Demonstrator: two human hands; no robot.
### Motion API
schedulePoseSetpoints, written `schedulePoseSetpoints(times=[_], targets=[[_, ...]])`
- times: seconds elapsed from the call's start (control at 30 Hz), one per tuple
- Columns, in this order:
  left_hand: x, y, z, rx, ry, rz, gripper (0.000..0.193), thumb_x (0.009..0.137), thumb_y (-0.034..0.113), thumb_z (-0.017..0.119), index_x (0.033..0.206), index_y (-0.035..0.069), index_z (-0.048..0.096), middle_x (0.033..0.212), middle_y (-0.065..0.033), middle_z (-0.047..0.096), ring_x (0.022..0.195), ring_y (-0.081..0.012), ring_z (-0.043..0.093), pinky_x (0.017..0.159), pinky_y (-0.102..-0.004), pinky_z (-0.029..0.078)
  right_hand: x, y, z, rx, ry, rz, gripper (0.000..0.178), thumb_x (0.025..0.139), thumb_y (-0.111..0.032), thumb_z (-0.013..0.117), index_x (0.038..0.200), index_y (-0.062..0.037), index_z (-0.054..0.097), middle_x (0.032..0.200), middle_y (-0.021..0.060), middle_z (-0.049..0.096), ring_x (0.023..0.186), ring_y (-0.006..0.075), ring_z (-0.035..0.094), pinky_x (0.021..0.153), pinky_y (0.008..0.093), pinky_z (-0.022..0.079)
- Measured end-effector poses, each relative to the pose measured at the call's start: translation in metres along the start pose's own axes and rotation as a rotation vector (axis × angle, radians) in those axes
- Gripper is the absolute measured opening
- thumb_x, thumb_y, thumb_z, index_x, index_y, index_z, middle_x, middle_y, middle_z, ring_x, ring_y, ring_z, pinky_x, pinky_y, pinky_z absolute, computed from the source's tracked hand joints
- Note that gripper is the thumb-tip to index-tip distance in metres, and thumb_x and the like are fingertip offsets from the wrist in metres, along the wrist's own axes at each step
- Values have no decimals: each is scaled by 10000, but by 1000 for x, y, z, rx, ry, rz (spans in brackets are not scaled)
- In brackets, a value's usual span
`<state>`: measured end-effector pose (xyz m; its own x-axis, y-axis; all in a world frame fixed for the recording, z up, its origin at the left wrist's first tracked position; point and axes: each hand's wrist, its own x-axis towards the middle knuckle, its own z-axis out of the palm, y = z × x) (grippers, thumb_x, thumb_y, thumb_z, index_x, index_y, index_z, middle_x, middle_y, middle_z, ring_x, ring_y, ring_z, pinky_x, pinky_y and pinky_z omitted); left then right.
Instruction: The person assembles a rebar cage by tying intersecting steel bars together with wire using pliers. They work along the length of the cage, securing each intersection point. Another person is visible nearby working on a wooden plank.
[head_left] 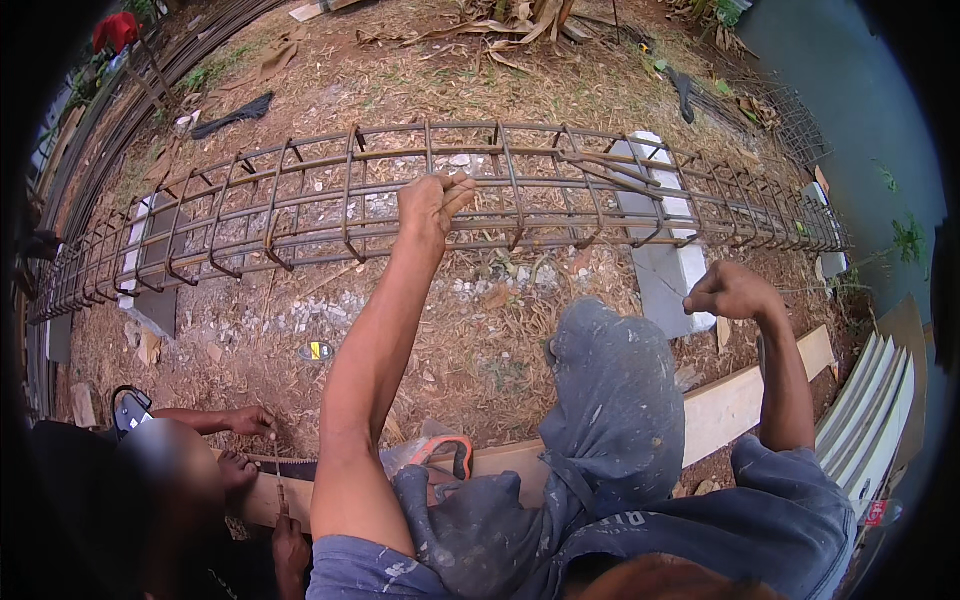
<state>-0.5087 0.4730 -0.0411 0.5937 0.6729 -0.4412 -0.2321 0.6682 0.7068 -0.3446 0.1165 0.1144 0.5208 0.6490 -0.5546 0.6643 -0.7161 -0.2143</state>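
A long rebar cage (330,205) of rusty bars and square stirrups runs across the view, raised on pale blocks (680,240). My left hand (437,207) is at the middle of the cage, its fingers curled by the lengthwise bars; whatever they grip is hidden. Closer to me on the right, my right hand (738,292) is closed in a pinch on a thin tie wire (662,276), which slants up toward the cage. What looks like a pair of pincers (615,172) lies across the bars, right of my left hand.
A co-worker's hand (290,550) at lower left holds a thin brown-handled tool. Beside my legs are an orange-handled saw (462,458) and a wooden plank (735,405). A tape measure (316,351) lies on the ground. Corrugated sheets (868,405) lean at right, near a wall (840,110).
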Motion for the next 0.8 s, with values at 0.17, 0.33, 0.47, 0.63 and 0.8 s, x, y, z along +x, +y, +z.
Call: schedulePoseSetpoints(times=[0.17,0.33,0.47,0.63,0.8], targets=[[-6,-17,10,25,-54,47,303,920,-65,388,1197,-188,400,1179,-315,559,1005,-370,658,857,-350,612,12,55,10,713,546,82,409,908,-380,637,832,12,722,617,59,608,533,123,515,515,303,385],[11,-8,-13,38,26,53,364,896,-99,392,1254,-150,352,1170,-338,554,976,-373,668,819,-379,626,-20,28,-9,588,-171,-252,382,859,-359,694,763,10,718,537,42,563,498,152,488,494,328,356],[-7,-7,0,122,-17,138,648,888,-107,385,1455,-59,75,1143,-345,571,920,-362,686,753,-355,631,4,39,28,-85,519,119,236,839,-247,645,862,-20,707,723,190,654,697,404,605,686,494,451],[-9,-2,-7,158,-37,182,616,883,-114,362,1464,-13,183,1093,-329,602,857,-330,696,680,-323,623,-11,52,-8,1079,337,-236,303,896,-281,650,834,10,709,611,27,597,569,114,522,530,283,373],[-10,4,-18,167,-15,175,525,897,-83,346,1420,-58,308,1093,-323,602,870,-331,693,701,-315,618,-10,21,-3,71,-123,-25,330,829,-330,705,705,-25,721,561,77,607,540,170,550,546,345,412]])
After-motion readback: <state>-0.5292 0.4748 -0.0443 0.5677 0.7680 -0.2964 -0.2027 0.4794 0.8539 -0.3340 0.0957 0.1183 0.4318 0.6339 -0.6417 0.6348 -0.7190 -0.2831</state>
